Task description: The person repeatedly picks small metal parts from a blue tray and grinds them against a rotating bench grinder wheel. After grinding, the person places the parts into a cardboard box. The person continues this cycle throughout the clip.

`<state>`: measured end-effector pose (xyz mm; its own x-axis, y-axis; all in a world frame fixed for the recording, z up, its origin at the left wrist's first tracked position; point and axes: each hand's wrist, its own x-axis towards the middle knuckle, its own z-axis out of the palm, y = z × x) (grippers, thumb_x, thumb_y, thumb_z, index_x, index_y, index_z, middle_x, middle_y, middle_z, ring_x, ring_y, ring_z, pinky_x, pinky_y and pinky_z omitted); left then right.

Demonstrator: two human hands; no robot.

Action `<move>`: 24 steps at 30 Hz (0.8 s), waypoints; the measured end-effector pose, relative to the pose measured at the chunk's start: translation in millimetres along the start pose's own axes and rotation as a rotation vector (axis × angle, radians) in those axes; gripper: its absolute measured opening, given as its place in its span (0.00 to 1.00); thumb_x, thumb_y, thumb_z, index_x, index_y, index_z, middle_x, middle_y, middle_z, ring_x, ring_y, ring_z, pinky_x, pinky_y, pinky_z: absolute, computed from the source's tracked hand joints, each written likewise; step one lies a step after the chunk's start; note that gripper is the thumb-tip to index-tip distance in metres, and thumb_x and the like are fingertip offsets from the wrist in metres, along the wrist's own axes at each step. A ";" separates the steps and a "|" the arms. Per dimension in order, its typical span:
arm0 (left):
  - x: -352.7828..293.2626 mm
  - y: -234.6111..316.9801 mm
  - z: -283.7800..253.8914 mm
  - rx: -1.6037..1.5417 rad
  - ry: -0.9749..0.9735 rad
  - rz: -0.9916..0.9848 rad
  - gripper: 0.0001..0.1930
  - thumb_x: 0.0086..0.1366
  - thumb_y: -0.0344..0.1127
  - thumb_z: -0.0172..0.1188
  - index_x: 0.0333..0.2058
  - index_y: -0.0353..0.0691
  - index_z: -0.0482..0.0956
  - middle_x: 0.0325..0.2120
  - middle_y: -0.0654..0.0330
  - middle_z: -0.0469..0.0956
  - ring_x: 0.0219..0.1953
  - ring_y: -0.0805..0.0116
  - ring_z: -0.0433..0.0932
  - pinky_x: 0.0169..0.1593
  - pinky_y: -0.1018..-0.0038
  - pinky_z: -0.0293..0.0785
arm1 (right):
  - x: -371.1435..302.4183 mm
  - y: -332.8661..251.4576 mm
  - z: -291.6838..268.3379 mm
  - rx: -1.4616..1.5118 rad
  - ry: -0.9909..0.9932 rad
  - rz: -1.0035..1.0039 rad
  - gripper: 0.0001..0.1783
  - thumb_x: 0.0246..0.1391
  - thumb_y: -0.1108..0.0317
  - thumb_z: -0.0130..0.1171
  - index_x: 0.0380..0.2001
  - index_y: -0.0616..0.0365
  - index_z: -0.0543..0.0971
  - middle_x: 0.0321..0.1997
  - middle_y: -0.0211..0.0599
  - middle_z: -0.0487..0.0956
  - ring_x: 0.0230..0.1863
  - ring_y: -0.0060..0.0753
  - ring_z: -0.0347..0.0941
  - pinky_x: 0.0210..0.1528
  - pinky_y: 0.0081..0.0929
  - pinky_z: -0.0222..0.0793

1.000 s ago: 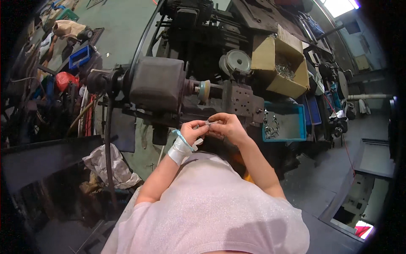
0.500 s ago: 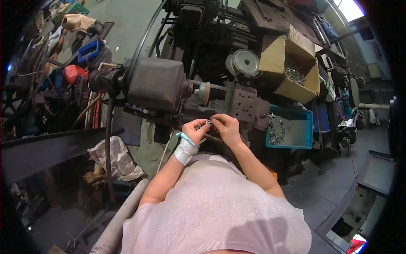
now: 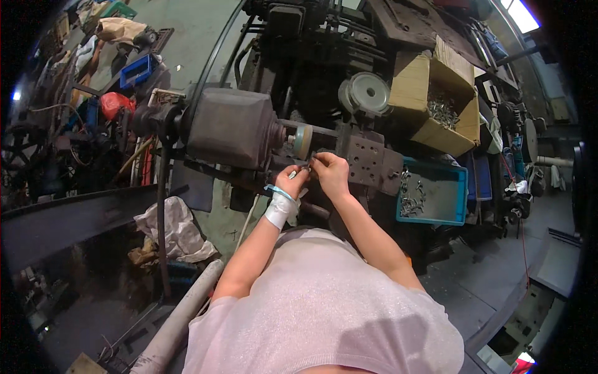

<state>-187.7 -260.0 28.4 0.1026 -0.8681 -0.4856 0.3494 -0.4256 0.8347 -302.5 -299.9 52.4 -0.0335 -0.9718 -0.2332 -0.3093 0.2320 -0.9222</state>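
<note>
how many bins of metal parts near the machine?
2. A cardboard box of small metal pieces sits upper right of the machine; a teal tray with a few parts lies below it, right of the hands. Others may be hidden in the clutter.

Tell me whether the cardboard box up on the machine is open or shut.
Open. The cardboard box has its flaps folded out, and a heap of small metal parts shows inside.
</note>
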 end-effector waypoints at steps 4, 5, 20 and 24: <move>-4.6 18.7 11.3 -0.092 0.081 -0.134 0.06 0.52 0.35 0.58 0.25 0.39 0.73 0.19 0.66 0.73 0.20 0.80 0.68 0.23 0.83 0.62 | 8.6 -0.3 4.2 -0.045 0.024 -0.016 0.10 0.41 0.70 0.56 0.27 0.65 0.77 0.21 0.47 0.76 0.23 0.33 0.73 0.27 0.26 0.66; -5.1 21.5 12.1 -0.099 0.096 -0.168 0.07 0.52 0.36 0.58 0.25 0.39 0.73 0.19 0.67 0.73 0.20 0.79 0.68 0.23 0.83 0.63 | 10.3 0.0 4.7 -0.060 0.030 -0.033 0.09 0.42 0.72 0.56 0.27 0.66 0.76 0.21 0.43 0.76 0.22 0.28 0.72 0.26 0.24 0.66; 6.7 8.2 6.0 -0.175 0.044 -0.136 0.07 0.50 0.31 0.55 0.29 0.37 0.71 0.22 0.64 0.72 0.19 0.77 0.68 0.19 0.83 0.61 | 15.5 2.5 11.9 -0.068 0.083 -0.028 0.08 0.41 0.73 0.56 0.27 0.66 0.77 0.20 0.39 0.76 0.21 0.24 0.70 0.25 0.21 0.65; 5.4 10.6 4.7 -0.071 0.051 -0.120 0.07 0.51 0.32 0.54 0.30 0.38 0.72 0.22 0.65 0.73 0.19 0.78 0.68 0.19 0.83 0.61 | 14.0 1.8 12.7 -0.033 0.095 0.007 0.10 0.41 0.70 0.57 0.28 0.66 0.77 0.20 0.47 0.75 0.22 0.32 0.72 0.27 0.26 0.65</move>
<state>-187.8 -270.4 35.8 0.1030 -0.7972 -0.5948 0.4270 -0.5046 0.7504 -291.5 -312.6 43.5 -0.1249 -0.9700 -0.2084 -0.3399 0.2392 -0.9095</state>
